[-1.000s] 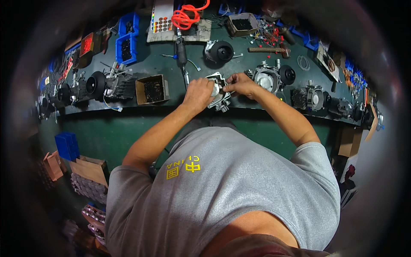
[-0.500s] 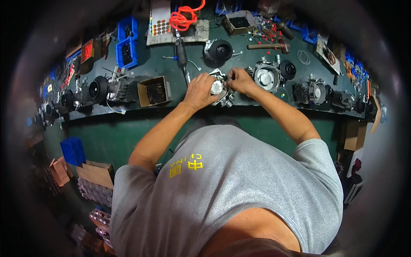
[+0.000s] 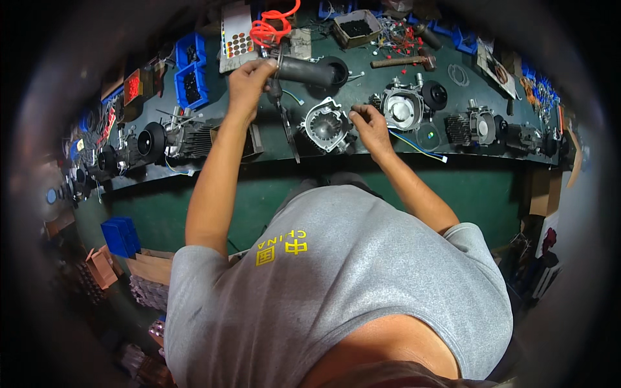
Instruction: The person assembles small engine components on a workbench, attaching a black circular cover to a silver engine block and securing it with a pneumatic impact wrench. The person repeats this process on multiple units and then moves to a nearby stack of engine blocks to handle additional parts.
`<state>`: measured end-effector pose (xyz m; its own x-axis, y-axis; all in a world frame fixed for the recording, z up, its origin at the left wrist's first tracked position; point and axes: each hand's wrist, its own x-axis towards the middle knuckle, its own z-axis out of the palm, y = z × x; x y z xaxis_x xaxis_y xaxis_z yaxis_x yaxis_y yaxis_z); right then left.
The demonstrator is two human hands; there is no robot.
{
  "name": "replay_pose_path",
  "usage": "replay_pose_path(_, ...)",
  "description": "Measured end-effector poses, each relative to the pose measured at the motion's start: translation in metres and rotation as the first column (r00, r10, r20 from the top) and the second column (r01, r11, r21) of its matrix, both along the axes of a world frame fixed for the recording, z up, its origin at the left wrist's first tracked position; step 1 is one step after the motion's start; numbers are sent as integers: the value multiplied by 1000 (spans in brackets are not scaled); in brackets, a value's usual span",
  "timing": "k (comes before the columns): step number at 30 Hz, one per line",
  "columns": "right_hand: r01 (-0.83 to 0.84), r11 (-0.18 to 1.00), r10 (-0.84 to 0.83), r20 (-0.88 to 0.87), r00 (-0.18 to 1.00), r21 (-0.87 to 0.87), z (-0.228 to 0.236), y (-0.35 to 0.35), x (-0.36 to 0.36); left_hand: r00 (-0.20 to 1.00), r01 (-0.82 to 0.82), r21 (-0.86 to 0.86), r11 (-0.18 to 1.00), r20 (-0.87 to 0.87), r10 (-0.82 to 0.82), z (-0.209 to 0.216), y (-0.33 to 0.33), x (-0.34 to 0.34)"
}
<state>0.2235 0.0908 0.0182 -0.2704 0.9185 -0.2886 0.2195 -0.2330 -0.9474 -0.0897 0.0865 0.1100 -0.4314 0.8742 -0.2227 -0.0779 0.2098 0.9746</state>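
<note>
On the green table (image 3: 220, 107), an open metal housing (image 3: 326, 124) sits near the front edge, a finned engine unit (image 3: 402, 111) to its right. A dark cylinder (image 3: 305, 72) partly covers a black fan wheel (image 3: 338, 70); the left forearm hides most of a carton (image 3: 257, 140). The left hand (image 3: 249, 84), raised, grips the cylinder's left end. The right hand (image 3: 372, 127), fingers bent, is just beside the housing; whether it holds anything is unclear.

Your silver metal housing (image 3: 326, 124) rests with its opening upward; your dark cylinder (image 3: 305, 72) is held sideways, beyond it.
</note>
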Motion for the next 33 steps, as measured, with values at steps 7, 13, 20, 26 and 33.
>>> replay_pose_path(7, 4, 1000, -6, 101, 995, 20, -17, -35, 2, 767, -137, -160, 978, 607, 207, -97, 5, -38)
replay_pose_path(13, -111, 988, 66, 351, 934, 110, -8, -38, -8, 715, -208, -228, 951, 628, 307, -109, -13, -23)
replay_pose_path(20, -488, 592, 204, 467, 860, 642, 35, -49, -19, 807, -313, -285, 906, 423, 412, -135, -33, -21)
replay_pose_path(26, -857, 497, 452, 803, 389, 135, 47, -40, -63, 829, -312, -316, 896, 371, 419, -139, -33, -15)
replay_pose_path(33, -572, 713, 392, 447, 804, 406, 50, -20, -57, 973, -225, -188, 956, 1, 229, -139, -20, -16)
